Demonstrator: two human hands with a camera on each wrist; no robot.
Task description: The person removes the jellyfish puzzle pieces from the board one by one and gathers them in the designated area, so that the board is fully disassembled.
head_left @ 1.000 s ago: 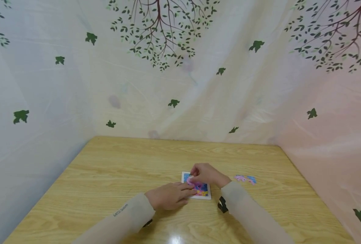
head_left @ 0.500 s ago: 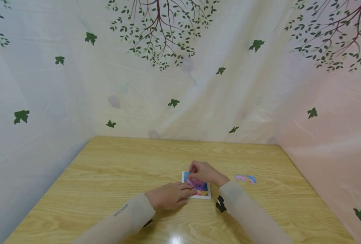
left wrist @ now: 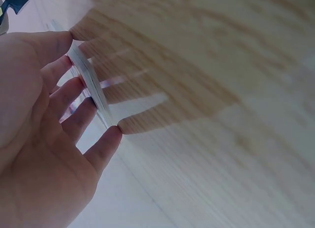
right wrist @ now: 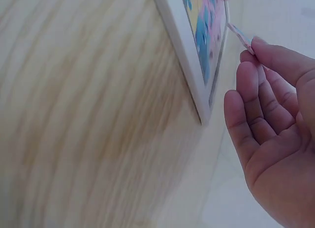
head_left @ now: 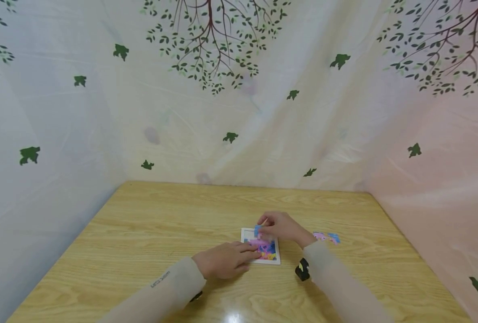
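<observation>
A small picture puzzle in a white frame lies on the table; its picture is pink, blue and yellow. My left hand rests on its left side with fairly straight fingers across the picture, and the left wrist view has the thumb and fingers along the frame's edge. Over the upper part my right hand pinches a blue and pink puzzle piece between thumb and index finger. The right wrist view shows that thin piece tilted, raised off the board. Pale bare backing shows at the frame's upper left.
Loose puzzle pieces, one pink and one with blue, lie right of the board, partly behind the right wrist. The wooden table meets a hanging cloth printed with branches and leaves at the back and sides.
My right hand has lifted the puzzle piece from the picture's upper part and shifted slightly right, uncovering pale backing at the upper left. My left hand stays in place.
</observation>
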